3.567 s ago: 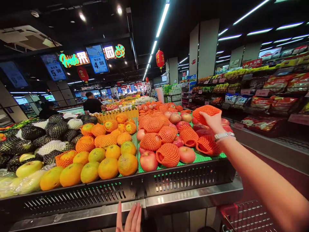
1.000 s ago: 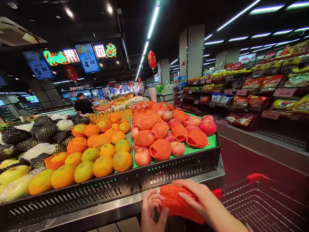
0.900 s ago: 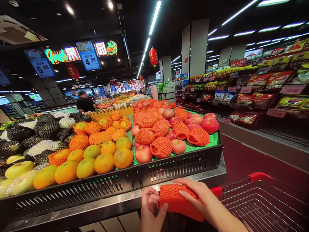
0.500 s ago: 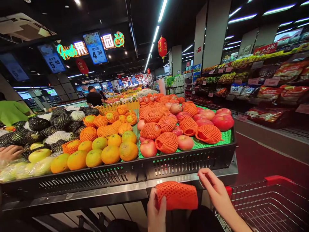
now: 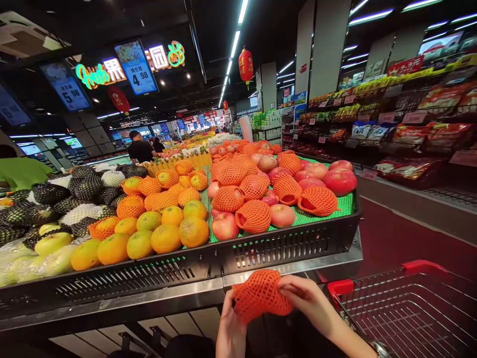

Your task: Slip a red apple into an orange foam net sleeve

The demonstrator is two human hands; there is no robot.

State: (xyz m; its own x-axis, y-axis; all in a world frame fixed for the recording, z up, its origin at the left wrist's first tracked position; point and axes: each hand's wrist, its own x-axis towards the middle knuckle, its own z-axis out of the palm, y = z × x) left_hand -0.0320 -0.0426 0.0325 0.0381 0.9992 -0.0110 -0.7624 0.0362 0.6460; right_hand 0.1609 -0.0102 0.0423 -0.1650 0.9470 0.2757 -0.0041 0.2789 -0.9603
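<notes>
Between my two hands, in front of the fruit stand, is an orange foam fruit net (image 5: 261,297), partly stretched, with its mesh holes showing. My left hand (image 5: 231,325) grips its left end from below. The thumb and fingers of my right hand (image 5: 305,298) pinch its right edge. No fruit can be made out inside the net. Just beyond my hands, red apples (image 5: 224,226) lie on green matting, several of them wrapped in the same kind of orange net (image 5: 253,217).
A black slotted crate edge (image 5: 283,248) and a metal ledge (image 5: 179,293) run before me. Oranges (image 5: 164,238) and dark-netted fruit (image 5: 89,186) fill the left side. A wire shopping cart (image 5: 406,298) stands at right, near packaged-goods shelves (image 5: 402,134). A person in green (image 5: 22,171) is far left.
My right hand has moved left and taken hold of the net's right edge. The net has changed from flat to stretched. The view has shifted slightly, and the hand at far left is gone.
</notes>
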